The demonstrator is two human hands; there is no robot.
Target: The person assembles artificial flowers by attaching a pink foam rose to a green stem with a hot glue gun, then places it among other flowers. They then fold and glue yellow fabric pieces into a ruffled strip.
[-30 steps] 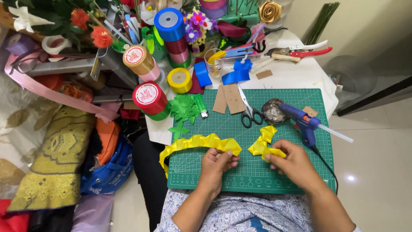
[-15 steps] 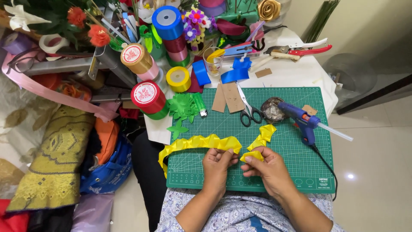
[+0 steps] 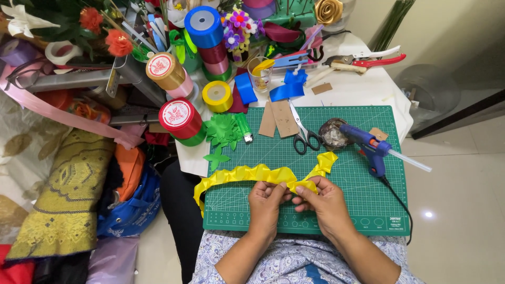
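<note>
Your left hand (image 3: 267,195) and right hand (image 3: 322,198) sit close together over the near edge of the green cutting mat (image 3: 368,208), both pinched on the yellow ribbon (image 3: 247,174) at the same spot, thumbs and fingertips pressing a fold so the pleat keeps its shape. The finished, ruffled length trails off to your left and droops past the mat's edge, out of the way, while the loose end angles up to the right. The blue glue gun (image 3: 368,144) lies just beyond your right hand, nozzle pointing away from you, with the scissors (image 3: 302,134) beside it, both within easy reach. The ribbon spools (image 3: 180,117) stand off the mat to the left, apart from the work.
</note>
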